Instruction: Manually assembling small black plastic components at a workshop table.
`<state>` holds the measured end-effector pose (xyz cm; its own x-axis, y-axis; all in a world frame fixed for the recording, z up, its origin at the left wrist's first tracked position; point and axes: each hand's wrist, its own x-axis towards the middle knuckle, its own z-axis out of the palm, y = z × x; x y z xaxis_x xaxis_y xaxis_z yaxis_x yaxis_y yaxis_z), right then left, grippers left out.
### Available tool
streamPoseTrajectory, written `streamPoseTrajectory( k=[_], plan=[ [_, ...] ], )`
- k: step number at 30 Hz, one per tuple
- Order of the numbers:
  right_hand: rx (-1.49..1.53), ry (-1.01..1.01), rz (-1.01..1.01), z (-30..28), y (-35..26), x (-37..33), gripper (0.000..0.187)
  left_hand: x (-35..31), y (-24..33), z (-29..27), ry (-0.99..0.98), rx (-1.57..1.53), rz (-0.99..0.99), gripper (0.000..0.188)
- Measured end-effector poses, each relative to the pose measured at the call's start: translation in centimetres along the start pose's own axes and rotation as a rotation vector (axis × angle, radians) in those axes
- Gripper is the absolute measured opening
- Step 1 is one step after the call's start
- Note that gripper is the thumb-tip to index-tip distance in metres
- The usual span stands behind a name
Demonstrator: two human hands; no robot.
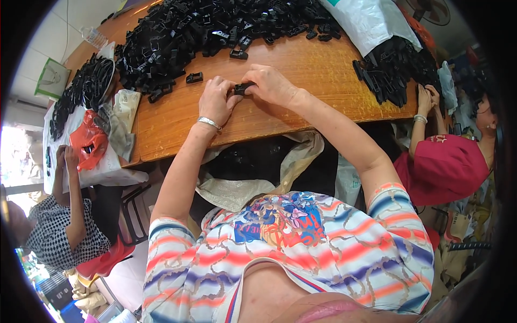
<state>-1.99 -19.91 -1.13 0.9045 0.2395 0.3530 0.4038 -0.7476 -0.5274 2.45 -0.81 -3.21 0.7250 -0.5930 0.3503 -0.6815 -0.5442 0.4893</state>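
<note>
My left hand (218,98) and my right hand (271,85) meet above the table near its front edge. Between their fingertips is a small black plastic part (242,89), pinched from both sides. My fingers cover much of it, so its exact kind cannot be told. One loose black piece (194,78) of similar size lies just beyond my left hand, and another loose piece (238,54) lies farther off. Beyond them a large heap of black plastic pieces (177,40) spreads across the far side of the table.
The wooden table (323,81) carries a pile of long black pieces (382,70) and a white bag (371,24) at right. Below its edge hangs an open sack (231,194) with dark contents. Co-workers sit left (64,226) and right (441,167). A red plastic bag (89,139) lies at left.
</note>
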Motion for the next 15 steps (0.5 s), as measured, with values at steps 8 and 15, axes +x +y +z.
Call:
streamPoseTrajectory(
  k=[8,15],
  plan=[
    [-0.092,-0.111,0.013,-0.6,-0.6,0.6,0.021,1.4,-0.8,-1.0,-0.186,-0.250,-0.195,0.026],
    [-0.112,-0.026,0.027,0.9,0.2,-1.2,0.023,2.6,0.7,-0.6,-0.281,-0.031,-0.226,0.023]
  ],
)
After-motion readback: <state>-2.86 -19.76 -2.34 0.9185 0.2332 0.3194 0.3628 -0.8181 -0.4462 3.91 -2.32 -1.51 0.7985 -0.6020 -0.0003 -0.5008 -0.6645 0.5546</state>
